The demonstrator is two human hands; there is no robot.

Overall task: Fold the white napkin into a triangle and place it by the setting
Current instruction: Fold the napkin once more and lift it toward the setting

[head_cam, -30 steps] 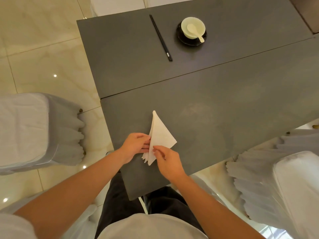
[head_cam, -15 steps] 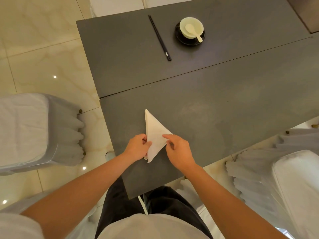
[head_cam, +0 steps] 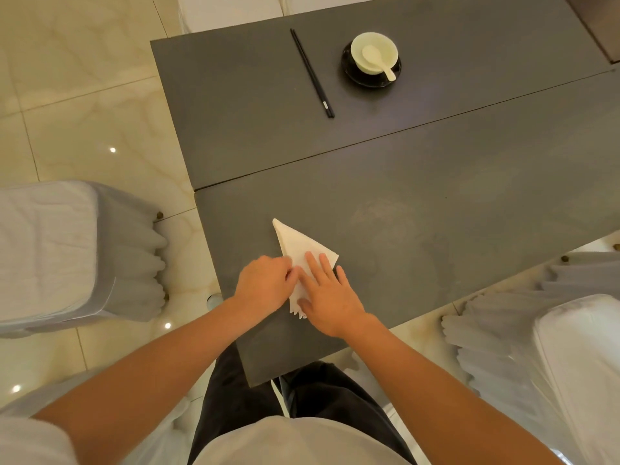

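A white napkin (head_cam: 295,243), folded into a narrow triangle, lies flat on the dark grey table (head_cam: 436,236) near its front left corner, tip pointing away from me. My right hand (head_cam: 327,293) rests flat on the napkin's near half with fingers spread. My left hand (head_cam: 265,285) touches the napkin's left edge with curled fingers. The setting sits at the far end: black chopsticks (head_cam: 312,72) and a pale bowl (head_cam: 374,57) with a white spoon on a black saucer.
Chairs in grey-white covers stand at the left (head_cam: 77,256) and right (head_cam: 553,347) of the table. A seam (head_cam: 402,134) runs across the tabletop between the napkin and the setting. The floor is glossy cream tile.
My right hand went from pinching the napkin's right corner to lying flat on top of it. The napkin now lies flatter on the table. My left hand stayed at its left edge.
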